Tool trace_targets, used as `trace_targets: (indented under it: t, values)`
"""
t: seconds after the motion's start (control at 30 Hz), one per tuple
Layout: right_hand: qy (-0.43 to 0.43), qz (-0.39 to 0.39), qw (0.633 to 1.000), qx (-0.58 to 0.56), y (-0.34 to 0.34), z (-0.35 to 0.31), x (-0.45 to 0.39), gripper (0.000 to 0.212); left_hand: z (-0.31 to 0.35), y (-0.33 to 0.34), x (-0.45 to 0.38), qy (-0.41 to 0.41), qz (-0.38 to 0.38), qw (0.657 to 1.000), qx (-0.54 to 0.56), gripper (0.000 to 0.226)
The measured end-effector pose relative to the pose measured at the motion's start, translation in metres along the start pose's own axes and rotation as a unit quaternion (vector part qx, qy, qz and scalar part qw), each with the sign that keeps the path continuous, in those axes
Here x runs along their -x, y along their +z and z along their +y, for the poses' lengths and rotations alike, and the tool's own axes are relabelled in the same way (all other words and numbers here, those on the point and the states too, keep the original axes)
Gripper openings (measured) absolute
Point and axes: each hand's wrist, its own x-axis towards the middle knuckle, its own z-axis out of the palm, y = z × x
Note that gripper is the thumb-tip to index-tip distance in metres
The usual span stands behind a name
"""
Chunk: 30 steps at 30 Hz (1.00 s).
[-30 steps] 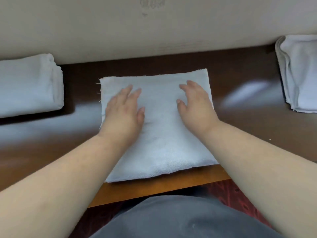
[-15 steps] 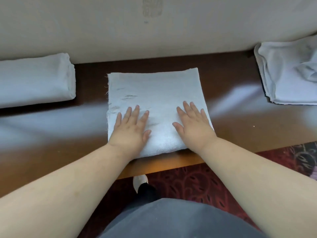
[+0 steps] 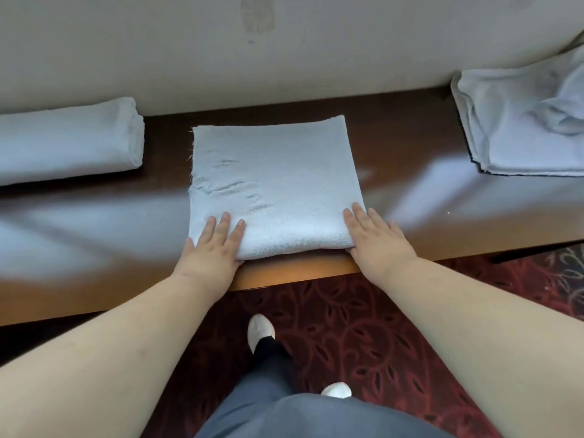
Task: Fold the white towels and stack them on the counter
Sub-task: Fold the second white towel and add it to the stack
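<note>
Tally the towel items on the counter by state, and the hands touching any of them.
Flat folded towel at centre: 1
Thick folded towel at left: 1
Loose pile of unfolded towels at right: 1 pile; its towels cannot be counted
Hands resting on the centre towel: 2, left hand and right hand
Total: 3 towel items, 2 hands

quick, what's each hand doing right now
Left hand: open, fingers flat on the folded towel.
Right hand: open, fingers flat on the same towel's near right corner.
</note>
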Motion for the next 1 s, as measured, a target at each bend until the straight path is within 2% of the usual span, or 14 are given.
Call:
trace_targets:
  t: [0.2,0.27,0.33,0.43,0.53,0.63,0.7,0.8,1.0]
  values:
    - [0.008,0.053,0.995,0.088,-0.001,-0.005,0.001,0.084,-0.001,-0.001,0.012,-0.025,0.041,0.997,-0.063,0.081]
    - [-0.003,0.088,0.989,0.121,-0.004,-0.005,0.003,0.070,-0.001,-0.004,0.016,-0.039,0.060,0.996,-0.057,0.082]
    - [-0.015,0.101,0.987,0.124,-0.009,-0.002,0.004,0.050,-0.006,-0.008,0.019,-0.041,0.074,0.996,-0.042,0.070]
    - [-0.011,0.086,0.995,0.049,-0.015,0.007,0.011,0.038,-0.013,-0.017,0.029,-0.027,0.092,0.995,-0.018,0.048]
    - [0.004,0.084,0.993,-0.082,-0.020,0.018,0.026,0.043,-0.016,-0.027,0.046,-0.037,0.114,0.990,0.072,0.047]
    - [0.003,0.063,0.980,-0.188,-0.031,0.029,0.037,0.039,-0.021,-0.043,0.063,-0.055,0.113,0.979,0.159,0.044]
    - [0.006,0.065,0.959,-0.276,-0.038,0.036,0.040,0.033,-0.024,-0.054,0.070,-0.084,0.100,0.961,0.242,0.042]
    - [0.048,0.066,0.911,-0.405,-0.054,0.036,0.040,0.036,-0.031,-0.066,0.065,-0.112,0.112,0.914,0.374,0.039]
    - [0.094,0.151,0.834,-0.521,-0.083,0.021,-0.002,0.022,-0.046,-0.091,0.012,-0.177,0.189,0.795,0.549,0.042]
